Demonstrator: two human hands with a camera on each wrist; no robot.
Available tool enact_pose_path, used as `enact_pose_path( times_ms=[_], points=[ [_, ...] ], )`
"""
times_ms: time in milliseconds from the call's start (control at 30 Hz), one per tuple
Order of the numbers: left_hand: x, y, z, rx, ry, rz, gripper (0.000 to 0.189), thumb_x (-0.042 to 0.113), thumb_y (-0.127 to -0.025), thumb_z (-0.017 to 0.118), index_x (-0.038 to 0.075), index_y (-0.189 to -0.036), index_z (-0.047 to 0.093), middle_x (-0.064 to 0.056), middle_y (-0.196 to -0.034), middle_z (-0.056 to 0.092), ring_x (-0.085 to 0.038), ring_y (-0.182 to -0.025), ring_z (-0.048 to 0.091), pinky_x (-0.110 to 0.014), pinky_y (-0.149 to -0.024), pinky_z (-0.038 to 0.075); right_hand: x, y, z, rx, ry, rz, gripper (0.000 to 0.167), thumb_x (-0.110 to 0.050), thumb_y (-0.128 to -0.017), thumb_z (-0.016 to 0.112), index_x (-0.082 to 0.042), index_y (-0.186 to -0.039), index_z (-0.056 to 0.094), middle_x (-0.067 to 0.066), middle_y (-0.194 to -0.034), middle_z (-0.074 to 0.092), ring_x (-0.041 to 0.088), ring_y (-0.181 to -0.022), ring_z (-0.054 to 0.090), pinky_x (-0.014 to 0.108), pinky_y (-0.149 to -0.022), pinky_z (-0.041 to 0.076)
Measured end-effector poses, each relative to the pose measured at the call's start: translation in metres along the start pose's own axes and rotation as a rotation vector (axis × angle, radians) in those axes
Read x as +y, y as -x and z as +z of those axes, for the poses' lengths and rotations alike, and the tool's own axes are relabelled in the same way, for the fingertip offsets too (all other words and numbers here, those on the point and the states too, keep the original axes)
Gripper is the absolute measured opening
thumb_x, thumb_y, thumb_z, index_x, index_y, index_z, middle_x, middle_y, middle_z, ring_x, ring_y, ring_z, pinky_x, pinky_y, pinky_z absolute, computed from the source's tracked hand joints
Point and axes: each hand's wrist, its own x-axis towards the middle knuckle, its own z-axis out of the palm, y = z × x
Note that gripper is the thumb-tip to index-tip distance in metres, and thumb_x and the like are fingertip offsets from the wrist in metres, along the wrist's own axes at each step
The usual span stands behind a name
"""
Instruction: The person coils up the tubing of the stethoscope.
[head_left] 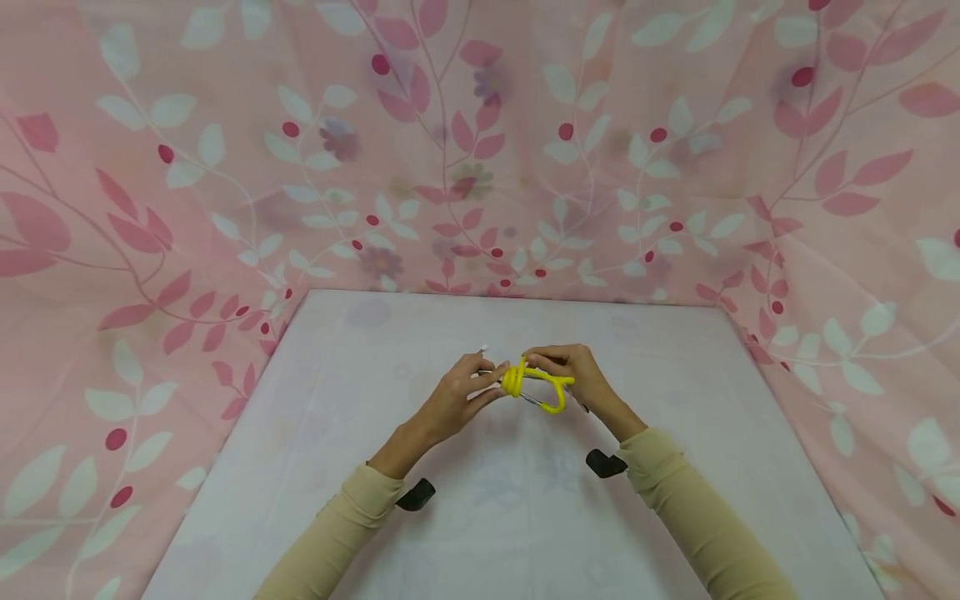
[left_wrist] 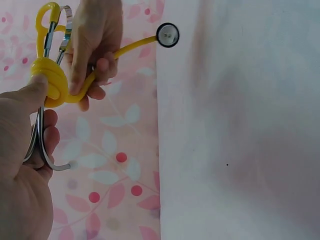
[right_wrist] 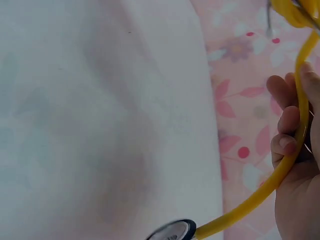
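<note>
A yellow stethoscope point(head_left: 512, 381) is held up above the table between both hands, its tubing wound in coils round the metal ear tubes. My left hand point(head_left: 459, 393) pinches the coils and ear tubes, thumb on the yellow wraps in the left wrist view; one curved ear tube point(left_wrist: 42, 145) sticks out below the fingers. With curled fingers my right hand point(head_left: 576, 371) grips the loose tubing point(right_wrist: 302, 110) just past the coils. From that hand the tube runs on to the round chest piece point(left_wrist: 168, 35), which hangs free. A yellow loop point(head_left: 557, 400) stands out at the coil's right.
A white-covered table point(head_left: 480, 517) lies beneath the hands. Pink leaf-patterned cloth point(head_left: 480, 167) walls it at the back and both sides. Dark wrist-camera mounts point(head_left: 417, 495) show under the beige sleeves point(head_left: 693, 492).
</note>
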Motion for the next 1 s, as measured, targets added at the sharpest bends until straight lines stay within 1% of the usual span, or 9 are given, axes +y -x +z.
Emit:
enact_pose_path(
  times_ms=[167,267,367,433,567,667,733,867,1000],
  points=[
    [-0.002,-0.004,0.0,0.052,-0.025,-0.021,0.05,0.016,-0.085,0.074,0.005,-0.132,0.061,-0.011,-0.107,0.062,-0.024,-0.107,0.06,-0.044,-0.106,0.046,0.008,0.007,0.014,0.002,-0.013,-0.063,0.026,-0.01,-0.098,0.058,0.002,-0.118,0.07,0.022,-0.093,0.074,0.021,-0.066,0.061,0.032,-0.062,0.055],
    [-0.004,-0.008,0.001,0.087,-0.041,-0.056,0.05,0.014,-0.085,0.075,0.006,-0.132,0.061,-0.012,-0.107,0.062,-0.025,-0.107,0.061,-0.045,-0.108,0.044,0.009,0.008,0.022,0.026,-0.032,0.03,0.028,-0.017,-0.099,0.059,-0.001,-0.118,0.07,0.021,-0.092,0.074,0.02,-0.066,0.064,0.031,-0.062,0.056],
    [-0.005,-0.011,0.004,0.121,-0.063,-0.102,0.051,0.012,-0.084,0.075,0.007,-0.133,0.06,-0.011,-0.106,0.062,-0.025,-0.105,0.061,-0.045,-0.107,0.045,0.007,0.009,0.03,0.033,-0.034,0.106,0.032,-0.024,-0.098,0.059,-0.004,-0.121,0.069,0.021,-0.094,0.074,0.028,-0.066,0.068,0.033,-0.063,0.058],
    [-0.007,-0.013,0.005,0.14,-0.071,-0.131,0.05,0.012,-0.085,0.075,0.007,-0.133,0.06,-0.011,-0.105,0.063,-0.025,-0.102,0.061,-0.045,-0.106,0.046,0.006,0.011,0.034,0.004,-0.023,0.092,0.032,-0.021,-0.099,0.058,-0.002,-0.124,0.067,0.024,-0.097,0.073,0.036,-0.07,0.069,0.035,-0.065,0.059],
    [-0.01,-0.016,0.008,0.165,-0.105,-0.187,0.046,0.016,-0.089,0.071,0.007,-0.132,0.06,-0.011,-0.103,0.064,-0.024,-0.095,0.058,-0.038,-0.091,0.053,0.002,0.015,0.042,-0.064,-0.012,0.082,0.033,-0.017,-0.098,0.059,-0.001,-0.127,0.064,0.022,-0.099,0.073,0.035,-0.077,0.072,0.032,-0.07,0.06],
    [-0.013,-0.017,0.009,0.164,-0.148,-0.224,0.044,0.018,-0.09,0.07,0.008,-0.132,0.061,-0.011,-0.102,0.064,-0.023,-0.093,0.056,-0.036,-0.081,0.052,-0.008,0.019,0.046,-0.101,-0.004,0.098,0.034,-0.014,-0.097,0.061,-0.002,-0.128,0.063,0.018,-0.098,0.075,0.029,-0.078,0.073,0.03,-0.072,0.06],
    [-0.016,-0.017,0.01,0.155,-0.177,-0.247,0.044,0.019,-0.091,0.069,0.01,-0.132,0.061,-0.011,-0.103,0.064,-0.023,-0.093,0.056,-0.035,-0.08,0.051,-0.012,0.021,0.048,-0.114,-0.003,0.108,0.033,-0.013,-0.095,0.063,-0.003,-0.127,0.065,0.015,-0.096,0.075,0.027,-0.077,0.074,0.028,-0.071,0.06],
    [-0.021,-0.017,0.012,0.155,-0.208,-0.263,0.044,0.019,-0.09,0.071,0.01,-0.132,0.062,-0.011,-0.102,0.064,-0.023,-0.093,0.057,-0.038,-0.088,0.051,-0.022,0.026,0.051,-0.143,-0.016,0.12,0.027,-0.011,-0.094,0.065,0.0,-0.118,0.069,0.02,-0.092,0.075,0.034,-0.077,0.073,0.031,-0.068,0.06],
    [-0.026,-0.015,0.014,0.16,-0.237,-0.257,0.044,0.019,-0.088,0.073,0.009,-0.13,0.063,-0.01,-0.099,0.064,-0.023,-0.089,0.057,-0.041,-0.095,0.05,-0.025,0.03,0.053,-0.176,-0.001,0.152,0.019,-0.015,-0.093,0.067,-0.003,-0.108,0.072,0.015,-0.088,0.075,0.037,-0.079,0.072,0.025,-0.066,0.059]
  ],
)
